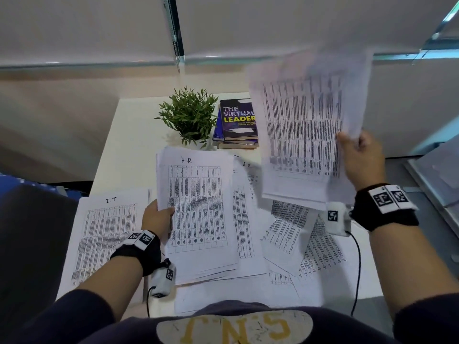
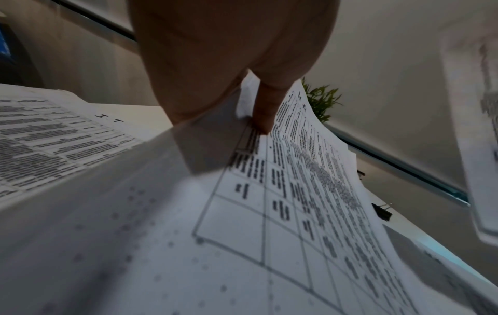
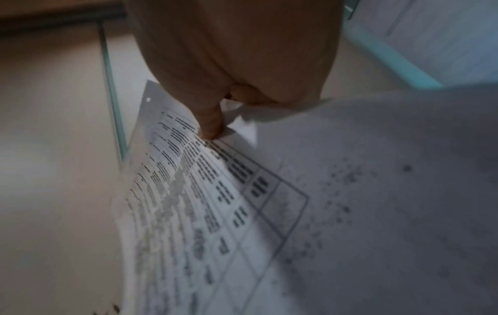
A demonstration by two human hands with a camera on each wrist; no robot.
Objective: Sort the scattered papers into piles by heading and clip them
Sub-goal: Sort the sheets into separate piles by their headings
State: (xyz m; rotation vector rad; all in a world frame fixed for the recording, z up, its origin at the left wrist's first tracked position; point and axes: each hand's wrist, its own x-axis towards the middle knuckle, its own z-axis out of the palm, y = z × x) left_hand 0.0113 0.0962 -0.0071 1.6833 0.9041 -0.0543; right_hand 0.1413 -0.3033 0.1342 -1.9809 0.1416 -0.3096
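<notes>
- Head view: the left hand (image 1: 159, 217) grips the left edge of a stack headed "HR" (image 1: 198, 207), thumb on top, the stack lying over other loose papers (image 1: 298, 234) on the white table (image 1: 134, 135).
- The right hand (image 1: 360, 160) pinches a second sheaf (image 1: 303, 130) by its right edge and holds it raised above the table (its upper part is blurred, heading unreadable).
- A pile headed "IT" (image 1: 104, 234) lies flat at the left; a potted plant (image 1: 188, 115) and stacked books (image 1: 238, 122) stand at the far edge.
- Left wrist view: the thumb (image 2: 265, 110) presses on the HR stack (image 2: 296, 191); the IT pile (image 2: 53, 136) lies beside it, and a black binder clip (image 2: 381, 211) sits beyond the stack's far edge.
- Right wrist view: the thumb (image 3: 210, 121) clamps down on the raised sheaf (image 3: 215, 191), sheets fanned beneath it.
</notes>
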